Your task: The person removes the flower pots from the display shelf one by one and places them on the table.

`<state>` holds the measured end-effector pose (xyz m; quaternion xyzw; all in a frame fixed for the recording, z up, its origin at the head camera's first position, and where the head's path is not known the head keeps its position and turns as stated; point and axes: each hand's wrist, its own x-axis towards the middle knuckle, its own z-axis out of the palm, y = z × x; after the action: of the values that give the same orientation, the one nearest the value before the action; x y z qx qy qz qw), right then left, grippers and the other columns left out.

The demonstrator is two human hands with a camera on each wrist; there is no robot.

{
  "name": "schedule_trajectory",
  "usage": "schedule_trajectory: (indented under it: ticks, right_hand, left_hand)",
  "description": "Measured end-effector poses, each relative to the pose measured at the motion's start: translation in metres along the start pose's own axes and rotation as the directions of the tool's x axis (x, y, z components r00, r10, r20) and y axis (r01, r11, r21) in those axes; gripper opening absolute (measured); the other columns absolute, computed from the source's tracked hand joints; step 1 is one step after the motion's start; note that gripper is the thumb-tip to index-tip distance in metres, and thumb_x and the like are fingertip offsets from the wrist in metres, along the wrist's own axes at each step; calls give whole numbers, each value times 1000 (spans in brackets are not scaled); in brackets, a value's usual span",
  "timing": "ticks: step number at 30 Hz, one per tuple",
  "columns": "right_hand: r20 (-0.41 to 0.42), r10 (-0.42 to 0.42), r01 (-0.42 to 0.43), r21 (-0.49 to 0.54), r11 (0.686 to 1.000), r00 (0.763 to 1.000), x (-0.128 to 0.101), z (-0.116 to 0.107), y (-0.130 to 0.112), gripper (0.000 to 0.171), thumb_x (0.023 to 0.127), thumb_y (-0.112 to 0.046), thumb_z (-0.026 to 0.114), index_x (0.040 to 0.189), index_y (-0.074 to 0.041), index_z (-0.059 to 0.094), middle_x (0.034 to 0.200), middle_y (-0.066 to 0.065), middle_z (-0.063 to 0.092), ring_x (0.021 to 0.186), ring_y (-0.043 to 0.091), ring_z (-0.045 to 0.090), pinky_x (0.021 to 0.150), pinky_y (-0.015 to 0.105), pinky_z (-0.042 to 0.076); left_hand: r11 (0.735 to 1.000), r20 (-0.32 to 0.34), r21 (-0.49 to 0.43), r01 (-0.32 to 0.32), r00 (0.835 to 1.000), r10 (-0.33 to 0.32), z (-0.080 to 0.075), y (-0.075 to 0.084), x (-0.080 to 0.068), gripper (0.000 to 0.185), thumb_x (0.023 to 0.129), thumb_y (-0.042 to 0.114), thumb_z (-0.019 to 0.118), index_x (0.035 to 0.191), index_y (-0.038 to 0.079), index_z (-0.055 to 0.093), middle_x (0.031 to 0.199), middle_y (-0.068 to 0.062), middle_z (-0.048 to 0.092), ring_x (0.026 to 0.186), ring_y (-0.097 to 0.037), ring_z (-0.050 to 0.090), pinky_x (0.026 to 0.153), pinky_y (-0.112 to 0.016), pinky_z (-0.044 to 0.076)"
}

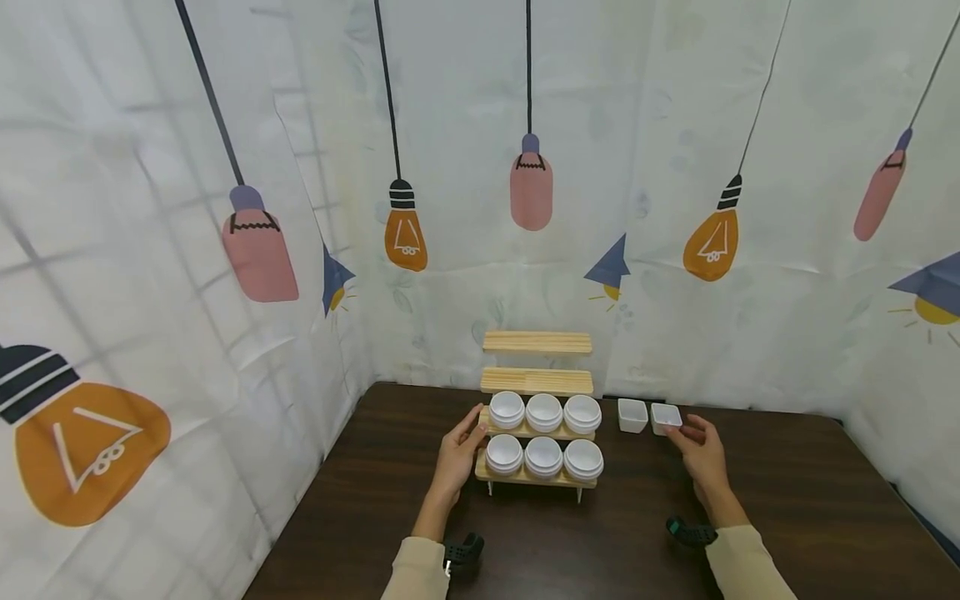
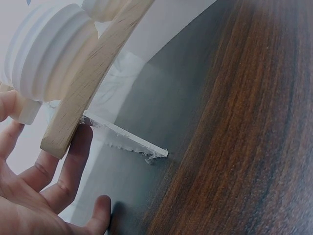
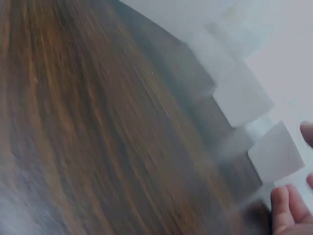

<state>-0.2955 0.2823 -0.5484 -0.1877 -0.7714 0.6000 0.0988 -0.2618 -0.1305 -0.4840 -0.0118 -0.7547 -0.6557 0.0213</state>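
A tiered wooden rack (image 1: 536, 382) stands on the table, with several round white bowls (image 1: 543, 457) on its two lower tiers. At the rack's left end my left hand (image 1: 455, 454) holds a shelf edge; in the left wrist view its fingers (image 2: 80, 142) curl under the shelf board (image 2: 93, 73). Right of the rack are two small square white dishes (image 1: 632, 415). My right hand (image 1: 701, 454) is beside the right-hand dish (image 1: 665, 418), thumb at its near corner. In the right wrist view, loosely spread fingertips (image 3: 279, 198) lie around that dish (image 3: 276, 154).
The dark wood-grain table (image 1: 592, 550) ends at the back against a white curtain (image 1: 465, 292) printed with lamps. A thin white support leg (image 2: 127, 133) runs from the shelf down to the tabletop. Dark bands (image 1: 465, 550) are worn on both wrists.
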Motion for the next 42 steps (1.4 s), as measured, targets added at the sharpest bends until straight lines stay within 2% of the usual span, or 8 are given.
schedule_trajectory:
  ticks: [6, 10, 15, 20, 27, 30, 37, 42]
  right_hand:
    - [-110, 32, -25, 65, 998, 993, -13, 7, -12, 60, 99, -28, 68, 145, 1, 42, 112, 8, 57, 75, 0, 55, 68, 19, 49]
    - [-105, 9, 2, 101, 995, 994, -28, 14, -27, 51, 99, -21, 67, 140, 1, 46, 95, -7, 57, 74, 0, 56, 70, 19, 51]
    - [-13, -42, 44, 142, 989, 999, -43, 23, -45, 48, 100, -21, 67, 138, 0, 47, 87, -18, 57, 78, 0, 59, 72, 17, 51]
    - [103, -100, 84, 153, 985, 990, -55, 32, -60, 41, 101, -20, 67, 133, -2, 50, 91, -16, 60, 81, -1, 61, 77, 20, 52]
    - [176, -183, 163, 126, 979, 967, -69, 45, -75, 35, 99, -13, 68, 129, -3, 55, 93, -14, 61, 82, 1, 59, 76, 21, 51]
    - [190, -223, 204, 113, 972, 956, -75, 49, -81, 39, 97, -15, 71, 129, -1, 55, 98, -11, 62, 85, 2, 59, 76, 22, 50]
    - [214, -295, 286, 72, 955, 931, -80, 61, -88, 44, 93, -17, 76, 131, -4, 57, 124, 15, 61, 97, 9, 58, 81, 21, 49]
    - [226, -306, 297, 74, 952, 925, -79, 69, -89, 50, 92, -17, 78, 135, -5, 55, 133, 17, 57, 103, 14, 56, 85, 21, 46]
  left_hand:
    - [1000, -2, -5, 5, 1000, -5, -1, 0, -1, 48, 106, 24, 58, 153, 17, 51, 113, -14, 68, 94, -16, 64, 82, -36, 48]
    - [1000, -14, -11, 7, 1000, -8, -2, 0, -3, 47, 106, 24, 58, 152, 17, 52, 106, -17, 68, 97, -25, 65, 80, -34, 47]
    - [1000, -20, -6, 15, 1000, -15, -2, 1, -5, 47, 106, 23, 58, 152, 17, 52, 104, -14, 68, 95, -21, 65, 81, -34, 48]
    - [1000, -14, -5, 13, 1000, -13, -2, 3, -5, 48, 106, 24, 58, 152, 16, 51, 107, -13, 68, 94, -17, 65, 82, -36, 49]
    - [1000, 6, -13, 4, 1000, -4, -3, 0, -2, 49, 106, 22, 58, 153, 15, 49, 100, -14, 68, 93, -19, 64, 79, -35, 49]
    - [1000, 3, -14, 4, 1000, -4, -3, -1, -2, 48, 105, 22, 59, 152, 17, 51, 98, -15, 69, 92, -19, 65, 77, -35, 49]
    - [1000, -1, -7, -1, 1000, 1, -3, 1, -3, 49, 105, 23, 59, 153, 15, 50, 99, -18, 69, 88, -15, 65, 78, -35, 49]
    - [1000, 10, 0, 5, 1000, -5, -3, 1, -3, 50, 105, 25, 59, 154, 16, 49, 99, -20, 69, 90, -19, 65, 77, -33, 47]
